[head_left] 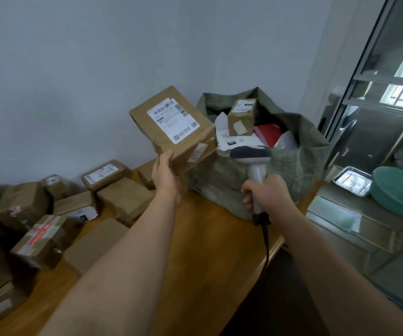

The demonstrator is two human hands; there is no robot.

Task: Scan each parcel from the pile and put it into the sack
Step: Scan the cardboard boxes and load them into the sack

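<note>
My left hand (165, 175) grips the lower corner of a brown cardboard parcel (173, 128), held up and tilted, its white shipping label facing me. My right hand (265, 194) grips the handle of a grey barcode scanner (251, 156), whose head sits just right of the parcel. Behind the scanner stands an open green sack (299, 151) holding several parcels, among them a small brown box (241, 117) and a red packet (268, 133). A pile of brown parcels (50, 214) lies on the left part of the wooden table (210, 238).
The scanner's black cable (265, 241) hangs over the table's right edge. To the right stands a metal shelf unit (365, 226) with a steel tray (352, 181) and a green basin (399, 190). A pale wall runs behind the table.
</note>
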